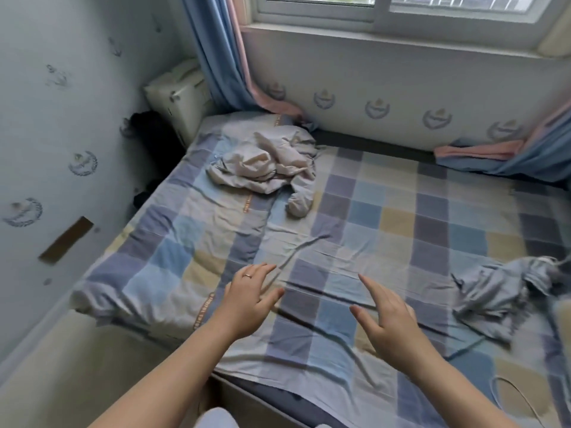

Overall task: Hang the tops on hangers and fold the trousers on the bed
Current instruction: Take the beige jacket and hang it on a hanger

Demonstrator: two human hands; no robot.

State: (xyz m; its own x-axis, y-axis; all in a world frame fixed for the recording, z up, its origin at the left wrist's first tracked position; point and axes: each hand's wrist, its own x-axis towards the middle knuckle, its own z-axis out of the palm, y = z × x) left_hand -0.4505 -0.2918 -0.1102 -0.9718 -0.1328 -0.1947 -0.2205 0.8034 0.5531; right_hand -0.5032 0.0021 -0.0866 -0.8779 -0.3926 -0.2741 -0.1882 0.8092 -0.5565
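Note:
A crumpled beige garment (268,165) lies at the far left of the bed (386,230), which is covered by a blue, grey and cream checked sheet. A bunched grey-blue garment (500,291) lies near the bed's right side. My left hand (250,295) hovers over the near part of the sheet with fingers spread, a ring on one finger, holding nothing. My right hand (386,313) reaches forward beside it with fingers straight, also empty. Both hands are well short of either garment. No hangers are in sight.
A white appliance (182,97) stands in the far left corner beside a blue and pink curtain (222,57). A window (401,7) runs above the far wall. The patterned left wall (61,134) is close to the bed. A thin white cord (519,393) lies at the bed's near right.

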